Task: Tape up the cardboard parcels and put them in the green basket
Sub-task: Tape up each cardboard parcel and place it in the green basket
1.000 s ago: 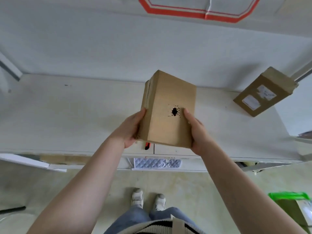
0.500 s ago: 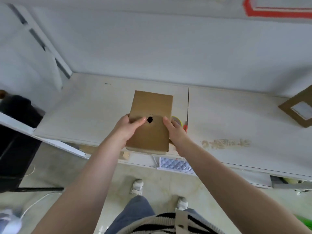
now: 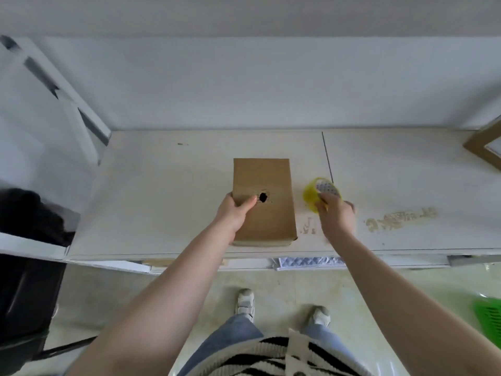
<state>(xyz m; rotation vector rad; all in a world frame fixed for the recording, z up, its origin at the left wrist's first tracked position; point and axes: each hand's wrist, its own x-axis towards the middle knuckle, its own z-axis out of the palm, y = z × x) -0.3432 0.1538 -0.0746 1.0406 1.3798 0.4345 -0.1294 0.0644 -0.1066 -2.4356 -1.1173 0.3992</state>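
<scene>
Holding the cardboard parcel point(image 3: 263, 202) flat on the white table point(image 3: 162, 199), my left hand point(image 3: 233, 213) grips its left edge, thumb laid over the top beside a torn hole. Long axis runs away from me. Just to the parcel's right, apart from it, my right hand point(image 3: 336, 215) closes its fingers on the yellow tape roll point(image 3: 315, 195), so that hand feeds the tape. No seam shows on the upper face; I cannot tell where the flaps are. Green basket point(image 3: 488, 318) on floor, far right, cut off; second parcel point(image 3: 485, 146) cropped too.
</scene>
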